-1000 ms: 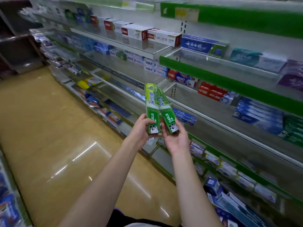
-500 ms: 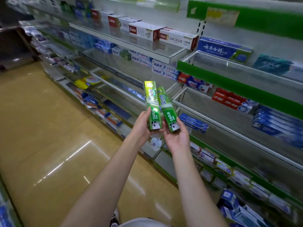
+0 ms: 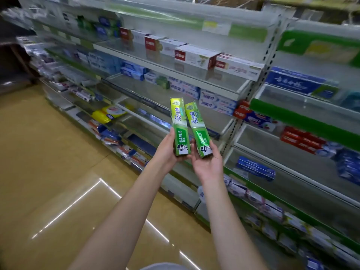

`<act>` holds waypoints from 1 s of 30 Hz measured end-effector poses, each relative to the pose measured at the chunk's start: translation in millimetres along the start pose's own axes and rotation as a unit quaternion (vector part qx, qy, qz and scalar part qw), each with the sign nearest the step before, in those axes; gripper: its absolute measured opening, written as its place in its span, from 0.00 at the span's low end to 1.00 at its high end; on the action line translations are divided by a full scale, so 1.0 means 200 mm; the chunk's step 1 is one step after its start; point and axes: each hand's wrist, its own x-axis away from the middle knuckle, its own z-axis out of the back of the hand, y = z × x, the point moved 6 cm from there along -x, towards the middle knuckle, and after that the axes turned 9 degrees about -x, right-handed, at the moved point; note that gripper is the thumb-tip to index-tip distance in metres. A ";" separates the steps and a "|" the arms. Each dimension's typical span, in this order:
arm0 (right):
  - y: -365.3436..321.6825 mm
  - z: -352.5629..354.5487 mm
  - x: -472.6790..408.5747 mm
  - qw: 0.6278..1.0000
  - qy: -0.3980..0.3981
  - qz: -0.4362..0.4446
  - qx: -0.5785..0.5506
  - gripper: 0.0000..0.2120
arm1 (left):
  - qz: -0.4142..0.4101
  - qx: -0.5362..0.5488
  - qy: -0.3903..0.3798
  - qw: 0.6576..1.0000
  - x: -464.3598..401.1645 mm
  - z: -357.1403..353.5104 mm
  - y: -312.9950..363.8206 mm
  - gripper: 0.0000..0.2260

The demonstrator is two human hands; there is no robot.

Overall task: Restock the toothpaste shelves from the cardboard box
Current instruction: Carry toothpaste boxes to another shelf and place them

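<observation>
hands: left hand [image 3: 168,151] and right hand [image 3: 206,162] are each gripping the bottom end of a green toothpaste carton [image 3: 180,125], side by side, raised before the shelves [image 3: 175,94] | handling: likely light, stiff yet crushable, glossy, best taken mid-length | around: white-red cartons [image 3: 196,57] are sitting above; shelf lips may be blocking entry; cardboard box unseen

Pretty clearly a shop, the toothpaste aisle of a supermarket or drugstore. Long tiered glass shelves [image 3: 175,69] on slotted white uprights [image 3: 271,47] run off to the left of the hands and on past them to the right, stocked with rows of boxed toothpaste [image 3: 196,56], with green price strips [image 3: 303,119] along the edges. Shiny tan floor [image 3: 39,162] below the hands, typical retail.
</observation>
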 end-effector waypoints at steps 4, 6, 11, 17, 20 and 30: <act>0.21 -0.05 -0.14 1.000 -0.012 -0.020 0.003 0.20 | -0.010 -0.010 0.004 1.000 -0.08 0.24 0.11 0.27; 0.29 -0.08 -0.20 1.000 -0.019 -0.022 0.007 0.21 | -0.008 -0.015 0.008 1.000 -0.13 0.32 0.15 0.27; 0.43 -0.15 -0.38 0.999 -0.023 -0.031 0.005 0.24 | -0.025 -0.005 0.004 1.000 -0.28 0.47 0.24 0.27; 0.59 -0.31 -0.72 0.997 -0.033 -0.064 0.026 0.20 | -0.037 -0.005 0.029 0.999 -0.52 0.67 0.40 0.29; 0.67 -0.42 -0.88 0.995 -0.038 -0.085 0.034 0.19 | -0.031 -0.003 0.045 0.998 -0.65 0.78 0.49 0.29; 0.88 -0.67 -1.31 0.990 -0.033 -0.127 0.042 0.31 | -0.050 0.011 0.114 0.992 -0.99 1.07 0.73 0.23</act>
